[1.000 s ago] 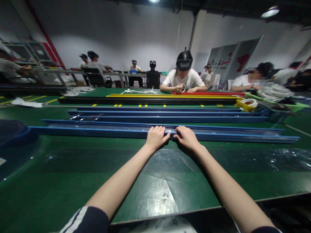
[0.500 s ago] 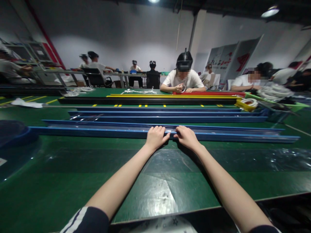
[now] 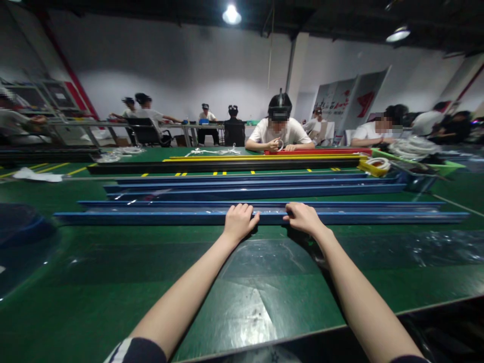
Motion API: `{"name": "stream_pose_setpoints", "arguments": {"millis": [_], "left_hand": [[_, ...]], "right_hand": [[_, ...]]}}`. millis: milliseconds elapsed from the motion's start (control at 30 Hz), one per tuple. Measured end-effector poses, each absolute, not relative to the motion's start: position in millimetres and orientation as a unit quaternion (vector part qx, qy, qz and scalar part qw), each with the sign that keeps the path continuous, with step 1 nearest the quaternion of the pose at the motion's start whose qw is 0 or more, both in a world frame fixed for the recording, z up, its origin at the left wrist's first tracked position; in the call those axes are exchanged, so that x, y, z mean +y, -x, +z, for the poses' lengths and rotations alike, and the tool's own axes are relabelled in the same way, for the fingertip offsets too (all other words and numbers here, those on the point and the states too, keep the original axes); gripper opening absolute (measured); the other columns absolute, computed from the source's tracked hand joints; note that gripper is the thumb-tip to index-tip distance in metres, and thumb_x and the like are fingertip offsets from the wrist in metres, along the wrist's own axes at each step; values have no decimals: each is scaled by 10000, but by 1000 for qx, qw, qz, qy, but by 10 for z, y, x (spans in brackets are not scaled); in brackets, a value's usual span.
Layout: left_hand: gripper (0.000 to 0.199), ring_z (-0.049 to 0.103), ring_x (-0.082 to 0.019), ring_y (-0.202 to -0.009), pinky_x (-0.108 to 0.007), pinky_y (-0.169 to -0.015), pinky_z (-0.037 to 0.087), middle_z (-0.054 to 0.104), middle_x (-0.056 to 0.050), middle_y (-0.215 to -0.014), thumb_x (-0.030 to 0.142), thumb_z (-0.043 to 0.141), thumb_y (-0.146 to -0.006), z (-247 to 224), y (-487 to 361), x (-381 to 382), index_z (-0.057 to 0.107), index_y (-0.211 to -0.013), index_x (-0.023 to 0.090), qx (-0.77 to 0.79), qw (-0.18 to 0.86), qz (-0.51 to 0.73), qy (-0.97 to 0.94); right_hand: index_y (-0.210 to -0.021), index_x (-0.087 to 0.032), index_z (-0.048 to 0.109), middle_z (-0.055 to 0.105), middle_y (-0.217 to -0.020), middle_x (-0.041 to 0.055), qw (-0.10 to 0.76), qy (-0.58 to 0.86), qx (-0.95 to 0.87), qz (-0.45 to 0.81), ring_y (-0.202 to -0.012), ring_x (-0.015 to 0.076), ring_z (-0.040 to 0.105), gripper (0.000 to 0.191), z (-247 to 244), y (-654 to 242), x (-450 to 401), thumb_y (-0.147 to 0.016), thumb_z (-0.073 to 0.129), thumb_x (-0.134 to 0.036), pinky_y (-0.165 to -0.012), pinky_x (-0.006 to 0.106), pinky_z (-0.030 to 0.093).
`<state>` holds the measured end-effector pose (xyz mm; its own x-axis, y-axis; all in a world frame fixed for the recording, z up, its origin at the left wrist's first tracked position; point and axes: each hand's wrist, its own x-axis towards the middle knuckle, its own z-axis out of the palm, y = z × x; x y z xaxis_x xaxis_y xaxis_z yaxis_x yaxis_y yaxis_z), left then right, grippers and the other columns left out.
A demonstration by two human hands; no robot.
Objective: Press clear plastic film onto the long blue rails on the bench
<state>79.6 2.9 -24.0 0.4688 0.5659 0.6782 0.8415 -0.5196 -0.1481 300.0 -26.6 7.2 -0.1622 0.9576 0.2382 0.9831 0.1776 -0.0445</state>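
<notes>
A long blue channel-shaped strip (image 3: pixel 151 219) lies across the green table (image 3: pixel 212 312). My left hand (image 3: pixel 240 221) rests over it near its middle, fingers curled over the near edge and thumb toward the right. To the right, my right hand (image 3: pixel 302 218) grips the same strip with bent fingers. A short stretch of the strip shows between the hands. Clear plastic film (image 3: pixel 143 259) lies flat on the table in front of the strip. The undersides of both hands are hidden.
More blue strips (image 3: pixel 264 191), a black strip (image 3: pixel 132 168), a yellow strip (image 3: pixel 227 158) and a red strip (image 3: pixel 321 151) lie beyond. A blue object (image 3: pixel 22 242) is at the left. A person (image 3: pixel 280 132) sits opposite; a green tray (image 3: pixel 438 164) stands at the right.
My hands are farther apart along the strip, the right one having moved right. The strip's left end has shifted, and it lies straighter across the view. The camera view has tilted slightly upward.
</notes>
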Motion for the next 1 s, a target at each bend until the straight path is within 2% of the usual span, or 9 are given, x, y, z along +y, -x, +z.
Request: {"name": "stream_pose_setpoints", "arguments": {"millis": [167, 367, 500, 733, 1000], "left_hand": [[344, 537, -185, -737, -321, -642, 310, 621, -55, -726, 375, 361, -903, -255, -799, 47, 569, -708, 181, -422, 234, -289, 827], [333, 539, -181, -738, -317, -643, 321, 617, -52, -731, 367, 368, -900, -273, -799, 63, 569, -716, 176, -427, 237, -288, 824], [329, 540, -180, -746, -314, -645, 324, 618, -52, -732, 362, 367, -901, -277, -801, 64, 572, -724, 175, -427, 234, -286, 825], [328, 538, -180, -741, -312, -644, 314, 619, -49, -731, 356, 368, -900, -269, -804, 51, 571, -718, 174, -432, 231, -280, 826], [331, 536, -179, -746, -319, -647, 291, 619, -47, -735, 332, 353, -908, -253, -790, 41, 567, -711, 174, -440, 235, -280, 820]], "right_hand": [[-783, -210, 577, 655, -845, 32, 96, 639, -759, -74, -758, 176, 588, 93, 95, -3026, -288, -774, 548, -298, -546, 245, 280], [-892, -193, 567, 644, -932, 68, 124, 588, -794, -95, -852, 190, 580, 233, 54, -2776, -305, -839, 496, -409, -639, 254, 350], [-920, -187, 551, 622, -917, 61, 156, 549, -815, -96, -885, 177, 552, 188, -14, -2599, -284, -866, 485, -355, -684, 246, 359], [-889, -191, 551, 605, -896, 36, 185, 544, -815, -78, -862, 148, 536, 88, -77, -2564, -237, -862, 502, -260, -652, 226, 329], [-885, -200, 579, 641, -902, 38, 166, 568, -803, -68, -857, 151, 563, 105, 19, -2549, -266, -846, 511, -270, -619, 230, 300]]}}
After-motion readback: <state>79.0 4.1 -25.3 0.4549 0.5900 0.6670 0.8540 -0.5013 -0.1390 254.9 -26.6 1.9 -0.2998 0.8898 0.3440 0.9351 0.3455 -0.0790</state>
